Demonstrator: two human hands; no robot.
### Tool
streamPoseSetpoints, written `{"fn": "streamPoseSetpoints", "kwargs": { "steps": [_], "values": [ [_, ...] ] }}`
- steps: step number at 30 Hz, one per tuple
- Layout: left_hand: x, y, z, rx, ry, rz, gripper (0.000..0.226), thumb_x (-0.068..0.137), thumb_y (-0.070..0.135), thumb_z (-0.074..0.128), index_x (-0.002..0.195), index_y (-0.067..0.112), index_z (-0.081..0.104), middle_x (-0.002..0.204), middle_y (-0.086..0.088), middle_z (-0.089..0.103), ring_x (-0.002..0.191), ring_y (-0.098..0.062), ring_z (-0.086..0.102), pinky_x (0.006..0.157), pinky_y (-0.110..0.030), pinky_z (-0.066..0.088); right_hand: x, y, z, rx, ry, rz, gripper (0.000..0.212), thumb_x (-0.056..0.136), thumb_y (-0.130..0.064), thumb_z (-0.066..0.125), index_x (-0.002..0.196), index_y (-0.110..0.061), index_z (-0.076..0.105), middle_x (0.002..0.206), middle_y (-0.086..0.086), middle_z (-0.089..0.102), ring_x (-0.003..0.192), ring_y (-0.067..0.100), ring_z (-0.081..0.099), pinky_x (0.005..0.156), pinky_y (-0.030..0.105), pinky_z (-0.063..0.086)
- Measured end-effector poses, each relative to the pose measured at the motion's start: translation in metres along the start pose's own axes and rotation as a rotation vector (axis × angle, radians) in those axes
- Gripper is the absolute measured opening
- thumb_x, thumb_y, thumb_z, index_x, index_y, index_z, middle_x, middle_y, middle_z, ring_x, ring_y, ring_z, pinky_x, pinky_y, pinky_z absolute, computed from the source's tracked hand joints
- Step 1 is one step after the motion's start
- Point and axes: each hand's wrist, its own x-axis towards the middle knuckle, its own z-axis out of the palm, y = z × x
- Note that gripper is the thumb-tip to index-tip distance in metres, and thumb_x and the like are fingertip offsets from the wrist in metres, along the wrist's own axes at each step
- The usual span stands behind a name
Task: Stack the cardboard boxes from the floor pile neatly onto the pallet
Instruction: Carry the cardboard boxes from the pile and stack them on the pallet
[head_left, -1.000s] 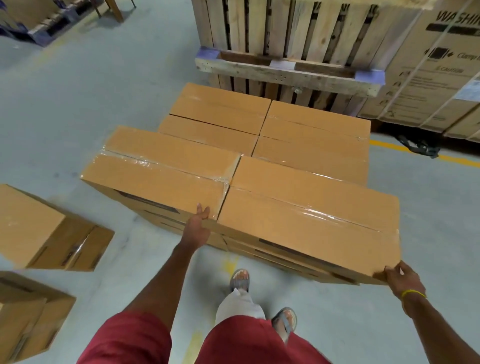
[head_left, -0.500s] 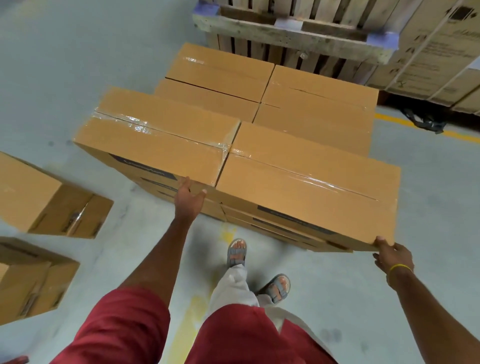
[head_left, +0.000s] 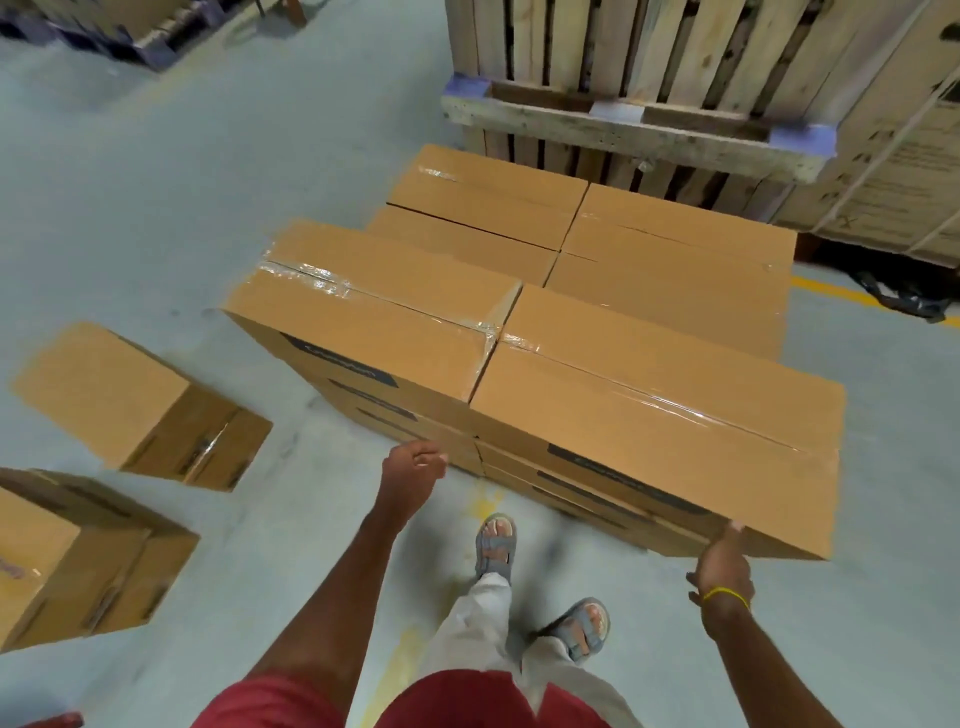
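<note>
Head view: I stand at the stack of tan, tape-sealed cardboard boxes (head_left: 379, 415), squaring up its near row. My right hand (head_left: 722, 569) reaches up with straight fingers touching the lower near edge of the near-right top box (head_left: 660, 415); it grips nothing. My left hand (head_left: 415, 465) hangs just in front of the stack's face, fingers loosely curled and holding nothing. The boxes hide whatever pallet carries the stack. An upright slatted wooden pallet (head_left: 623, 78) stands behind it.

I judge that the aligning step is ending. The next move calls for turning left to the loose boxes on the grey floor, the tipped tan floor box (head_left: 104, 395) or the nearer tan floor box (head_left: 62, 556), and lifting one with both hands.

Half a second ago my left palm pressed the front of the near-left top box (head_left: 374, 322). Now it has come away, while the right hand stays at its corner.
</note>
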Motion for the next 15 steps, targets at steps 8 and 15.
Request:
{"fn": "streamPoseSetpoints", "kwargs": {
  "steps": [8, 15],
  "values": [
    [-0.03, -0.062, -0.075, -0.257, 0.139, -0.138, 0.054, 0.073, 0.028, 0.078, 0.12, 0.001, 0.071, 0.103, -0.015, 0.076, 0.086, -0.024, 0.072, 0.068, -0.028, 0.054, -0.119, -0.001, 0.104, -0.377, -0.419, -0.373, 0.083, 0.087, -0.083, 0.031, 0.12, -0.016, 0.067, 0.134, 0.011, 0.064, 0.126, 0.033, 0.056, 0.111, 0.045, 0.037],
    [0.003, -0.092, -0.183, -0.304, 0.21, -0.092, 0.057, 0.096, 0.013, 0.073, 0.149, 0.014, 0.051, 0.133, -0.006, 0.06, 0.117, -0.026, 0.064, 0.096, -0.038, 0.055, -0.22, -0.054, 0.238, -0.524, -0.583, -0.7, 0.04, 0.1, -0.044, 0.055, 0.13, -0.019, 0.063, 0.124, -0.004, 0.064, 0.12, 0.022, 0.056, 0.093, 0.033, 0.039]
  ]
}}
